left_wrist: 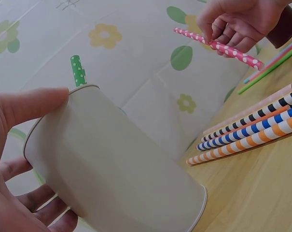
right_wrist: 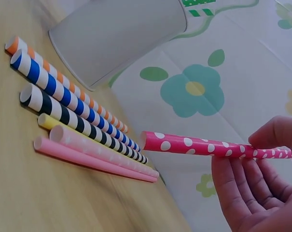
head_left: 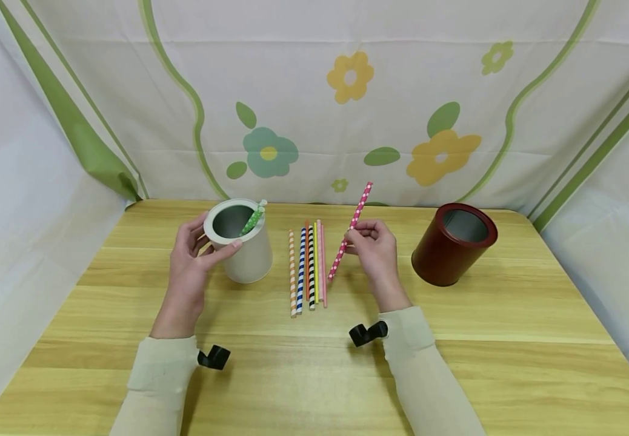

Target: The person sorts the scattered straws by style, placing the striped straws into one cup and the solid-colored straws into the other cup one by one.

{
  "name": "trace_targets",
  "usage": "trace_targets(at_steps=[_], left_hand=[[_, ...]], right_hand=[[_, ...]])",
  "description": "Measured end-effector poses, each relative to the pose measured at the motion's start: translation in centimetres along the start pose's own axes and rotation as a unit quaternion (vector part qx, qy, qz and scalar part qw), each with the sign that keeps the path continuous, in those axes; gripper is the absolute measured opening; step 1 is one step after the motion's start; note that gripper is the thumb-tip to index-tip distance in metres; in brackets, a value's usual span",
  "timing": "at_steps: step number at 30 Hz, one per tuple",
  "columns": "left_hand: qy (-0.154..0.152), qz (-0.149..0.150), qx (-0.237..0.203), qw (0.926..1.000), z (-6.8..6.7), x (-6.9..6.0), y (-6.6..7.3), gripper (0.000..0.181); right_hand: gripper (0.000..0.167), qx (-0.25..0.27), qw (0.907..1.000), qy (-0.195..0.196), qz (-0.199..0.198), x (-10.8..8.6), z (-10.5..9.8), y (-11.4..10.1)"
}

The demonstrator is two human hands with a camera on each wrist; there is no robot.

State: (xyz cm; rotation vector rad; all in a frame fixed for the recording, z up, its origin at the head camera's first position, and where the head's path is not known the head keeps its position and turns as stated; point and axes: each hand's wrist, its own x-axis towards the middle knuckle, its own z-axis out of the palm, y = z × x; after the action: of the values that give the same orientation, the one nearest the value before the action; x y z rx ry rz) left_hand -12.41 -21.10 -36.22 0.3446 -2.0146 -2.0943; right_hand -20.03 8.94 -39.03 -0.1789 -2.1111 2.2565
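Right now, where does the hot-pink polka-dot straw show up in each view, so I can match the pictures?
Head: hot-pink polka-dot straw just right of centre, near mid-height, slanting, pinched in the right hand.
Left wrist: hot-pink polka-dot straw at upper right, sloping down rightward.
Right wrist: hot-pink polka-dot straw mostly in the right half, below mid-height, nearly level.
Shared landmark: the blue-and-white striped straw, visible in all three.

We've got a hot-pink straw (head_left: 360, 206) with white polka dots, a green straw (left_wrist: 78, 70) dotted white, plus an orange-striped straw (head_left: 292, 278), blue-striped straw (head_left: 300, 272) and black-striped straw (head_left: 311, 272), all on white, an off-white can (head_left: 249, 263) and a dark red can (head_left: 439, 254).
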Motion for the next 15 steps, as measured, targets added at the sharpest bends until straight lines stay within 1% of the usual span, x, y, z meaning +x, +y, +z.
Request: trace_targets(at_steps=[5, 10, 15], left_hand=[[0.005, 0.012, -0.01, 0.9999, 0.03, -0.01, -0.01, 0.075], [0.008, 0.031, -0.014, 0.9994, 0.15, 0.04, -0.01, 0.075], [0.002, 0.037, -0.027, 0.9989, 0.14, 0.02, -0.03, 0.075]], right_hand=[[0.023, 0.009, 0.9999, -0.002, -0.011, -0.29, 0.13, -0.44], [0.022, 0.016, 0.9997, -0.001, -0.018, -0.48, 0.2, -0.63], [0.022, 0.034, 0.999, -0.002, -0.028, -0.62, 0.35, -0.78]])
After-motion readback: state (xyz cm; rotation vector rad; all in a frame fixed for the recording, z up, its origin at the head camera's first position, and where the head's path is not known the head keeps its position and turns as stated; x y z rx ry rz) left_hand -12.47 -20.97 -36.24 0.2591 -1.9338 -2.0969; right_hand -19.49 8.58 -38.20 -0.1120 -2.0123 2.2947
